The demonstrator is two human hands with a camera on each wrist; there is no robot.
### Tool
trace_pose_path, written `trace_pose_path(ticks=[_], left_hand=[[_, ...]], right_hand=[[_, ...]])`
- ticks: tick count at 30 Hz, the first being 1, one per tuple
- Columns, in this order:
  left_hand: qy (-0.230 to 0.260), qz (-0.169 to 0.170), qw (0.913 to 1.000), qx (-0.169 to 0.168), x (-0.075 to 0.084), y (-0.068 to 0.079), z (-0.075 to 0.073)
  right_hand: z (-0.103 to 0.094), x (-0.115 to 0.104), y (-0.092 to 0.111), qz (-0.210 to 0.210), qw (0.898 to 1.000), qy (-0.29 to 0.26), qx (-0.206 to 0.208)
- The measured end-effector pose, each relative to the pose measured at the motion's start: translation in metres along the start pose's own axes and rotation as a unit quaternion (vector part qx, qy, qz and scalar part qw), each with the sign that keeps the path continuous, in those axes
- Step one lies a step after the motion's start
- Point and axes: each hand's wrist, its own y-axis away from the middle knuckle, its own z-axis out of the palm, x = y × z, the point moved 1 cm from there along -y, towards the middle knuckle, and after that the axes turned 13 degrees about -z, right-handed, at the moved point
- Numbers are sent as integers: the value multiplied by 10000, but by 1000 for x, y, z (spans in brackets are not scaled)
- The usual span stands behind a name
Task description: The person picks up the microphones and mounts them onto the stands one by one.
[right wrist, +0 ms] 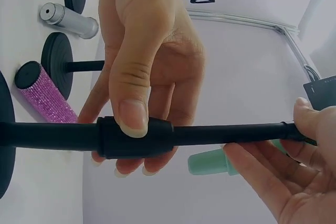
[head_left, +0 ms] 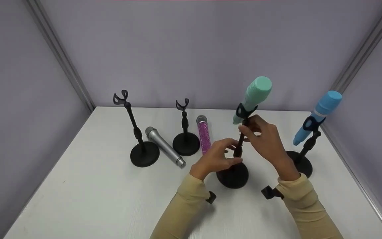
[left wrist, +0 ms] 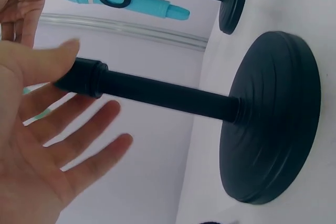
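Observation:
A black microphone stand point(head_left: 232, 177) stands upright on its round base, with a mint green microphone point(head_left: 258, 90) tilted in its clip. My left hand point(head_left: 216, 157) pinches the stand's thick collar, its thumb on one side and fingers behind; the outer fingers are spread in the left wrist view. Higher up, my right hand point(head_left: 266, 138) grips the thin rod just below the clip between thumb and fingers. The right wrist view shows both hands on the stand, the collar point(right wrist: 135, 139) under the left thumb. Part of the green microphone is hidden there behind the right hand.
On the right, a blue microphone point(head_left: 327, 103) sits in another stand point(head_left: 302, 162). Two stands with bare clips point(head_left: 144, 154) point(head_left: 186, 144) are at the left and back. A silver microphone point(head_left: 165, 146) and a pink glittery microphone point(head_left: 204, 135) lie on the white table point(head_left: 104, 199).

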Motion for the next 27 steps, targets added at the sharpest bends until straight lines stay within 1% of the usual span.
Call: trace_pose_path(ticks=[3,5,7,10,13,18,24,27], left_hand=[[-426,-176,9989,-31,-5,2,-2],[-743,-304,9968,-50,-8,3,-3],[-982,-453,9940,-155,-9,4,-5],[-1258,-627,9897,-276,-12,5,-6],[-1480,-757,9856,-319,-14,6,-5],[-1728,-1007,9790,-389,-18,7,-4],[-1772,-1400,9722,-617,-22,8,0],[-1782,-1537,9689,-760,-23,8,3]], right_hand=[[1,7,7,130,9995,156,-227],[1,13,13,180,9983,252,-497],[1,19,20,223,9960,278,-817],[1,28,29,306,9912,318,-1244],[3,36,37,341,9862,500,-1543],[8,48,49,473,9784,756,-1866],[15,61,59,797,9678,1017,-2161],[18,68,64,841,9651,1040,-2253]])
